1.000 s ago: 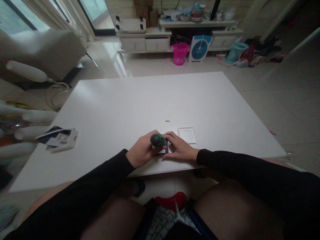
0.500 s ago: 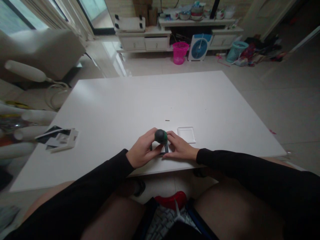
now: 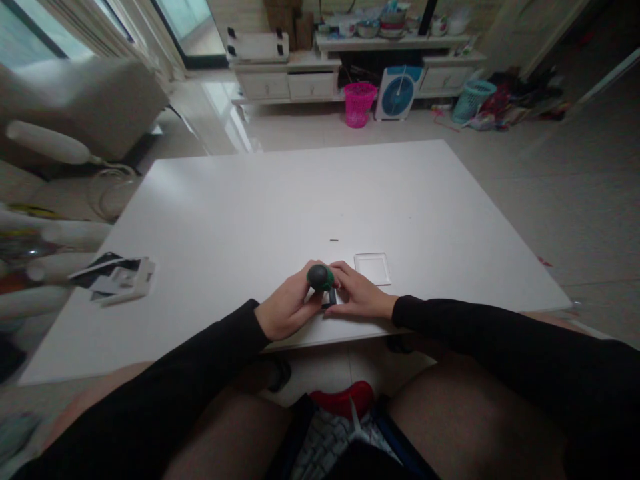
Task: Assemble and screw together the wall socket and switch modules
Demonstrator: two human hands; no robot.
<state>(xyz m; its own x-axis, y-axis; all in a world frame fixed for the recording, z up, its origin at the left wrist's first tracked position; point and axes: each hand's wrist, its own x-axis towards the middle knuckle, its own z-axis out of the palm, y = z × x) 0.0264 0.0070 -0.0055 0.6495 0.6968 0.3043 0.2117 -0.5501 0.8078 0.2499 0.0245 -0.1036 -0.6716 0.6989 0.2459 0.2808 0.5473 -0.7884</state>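
My left hand [image 3: 287, 308] is closed round a screwdriver [image 3: 319, 277], whose black and green handle points up toward me; its tip is hidden. Beneath it lies a small square piece with a dark edge [image 3: 331, 297], mostly covered by my fingers. My right hand [image 3: 361, 293] grips that piece from the right side, thumb at the near edge and fingers at the far edge. Just beyond my right hand a thin square white frame [image 3: 373, 268] lies flat. A short dark sliver [image 3: 334, 240] rests on the table farther from me.
The white table [image 3: 240, 213] has its near edge close to my hands. At its left end lies a stack of white and dark panel parts [image 3: 127, 281]. Across the floor stand a pink basket [image 3: 358, 105], a blue and white fan [image 3: 399, 93] and a low cabinet [image 3: 313, 85].
The screwdriver handle swung to the right and more upright, then tipped slightly back left. My left hand turned with it, while my right hand stayed in place on the square piece.
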